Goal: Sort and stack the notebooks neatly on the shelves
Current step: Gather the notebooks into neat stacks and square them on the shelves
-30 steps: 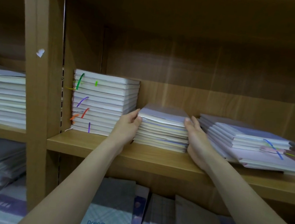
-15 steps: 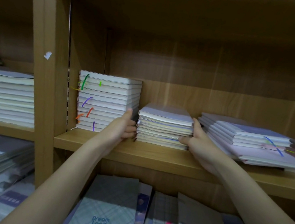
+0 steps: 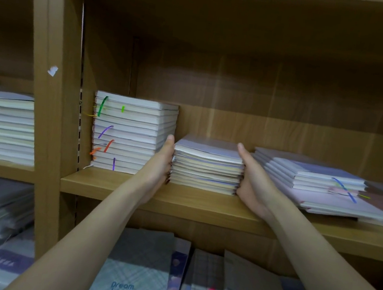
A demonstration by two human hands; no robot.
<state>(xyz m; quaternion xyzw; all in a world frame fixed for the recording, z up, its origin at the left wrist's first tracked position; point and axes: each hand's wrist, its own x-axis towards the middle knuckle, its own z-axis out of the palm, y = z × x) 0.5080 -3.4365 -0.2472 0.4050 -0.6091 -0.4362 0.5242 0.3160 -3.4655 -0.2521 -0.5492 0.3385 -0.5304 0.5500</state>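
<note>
Here we see a wooden shelf (image 3: 202,201) in a brown bookcase, dim under the board above, with an upright post (image 3: 53,103) splitting it from a left bay; a small white scrap (image 3: 52,70) sticks to that post. On the shelf we have three piles: a tall stack (image 3: 133,135) at left with coloured ribbon markers hanging out, a middle stack (image 3: 207,165), and a low, fanned-out right pile (image 3: 313,181) with a blue ribbon. The left bay holds another pile (image 3: 2,126) of pale notebooks. Below, more notebooks lie flat, one plaid cover (image 3: 135,280) reading "Dream Land", others blurred. The middle stack sits near the shelf's front edge, between the two hands. We see the left hand (image 3: 159,165) flat against its left side, fingers straight, thumb up at the top edge, squeezed between it and the tall stack. The right hand (image 3: 253,183) presses the right side the same way, fingers extended along the stack, fingertip level with the top cover, just beside the right pile. Both hands are flat and pressing, not curled round anything. The middle stack is roughly ten thin notebooks, cream page edges facing us, pale lilac-grey top cover, thin purple lines between some layers, sides fairly squared, top few slightly offset.
</note>
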